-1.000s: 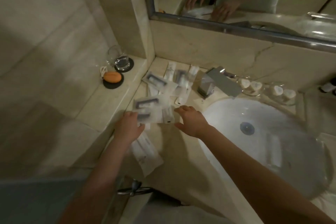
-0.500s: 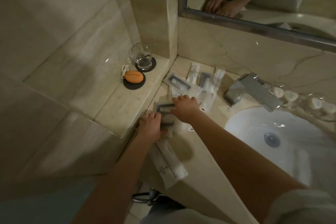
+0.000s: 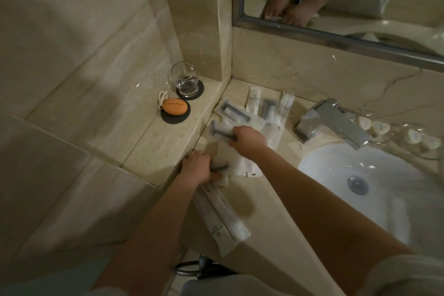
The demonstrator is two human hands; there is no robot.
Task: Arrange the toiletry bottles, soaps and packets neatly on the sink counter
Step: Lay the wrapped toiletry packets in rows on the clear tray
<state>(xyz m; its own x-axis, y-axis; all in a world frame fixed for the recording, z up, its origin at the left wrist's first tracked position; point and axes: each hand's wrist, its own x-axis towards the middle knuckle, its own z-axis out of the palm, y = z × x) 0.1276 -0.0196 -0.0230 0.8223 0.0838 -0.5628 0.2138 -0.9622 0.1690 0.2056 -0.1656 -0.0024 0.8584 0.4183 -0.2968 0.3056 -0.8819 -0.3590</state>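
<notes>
Several clear toiletry packets (image 3: pixel 259 108) lie in a loose heap in the counter's back left corner, some with dark razors inside. My right hand (image 3: pixel 248 140) grips a razor packet (image 3: pixel 221 131) above the heap. My left hand (image 3: pixel 195 167) presses down on another packet (image 3: pixel 237 166) beside the raised ledge. Two long white packets (image 3: pixel 223 217) lie along the counter's front edge. An orange soap (image 3: pixel 175 106) rests on a black dish on the ledge. Small white soaps (image 3: pixel 380 126) sit in a glass dish behind the faucet.
A glass tumbler (image 3: pixel 185 79) stands on a black coaster on the ledge. A chrome faucet (image 3: pixel 334 122) overhangs the white basin (image 3: pixel 384 175) at right. A framed mirror (image 3: pixel 336 38) runs above the marble backsplash. A dark metal object (image 3: pixel 199 268) shows below the counter edge.
The camera has swung left. My right hand reached further back and took hold of a razor packet; my left hand stayed on the packet by the ledge.
</notes>
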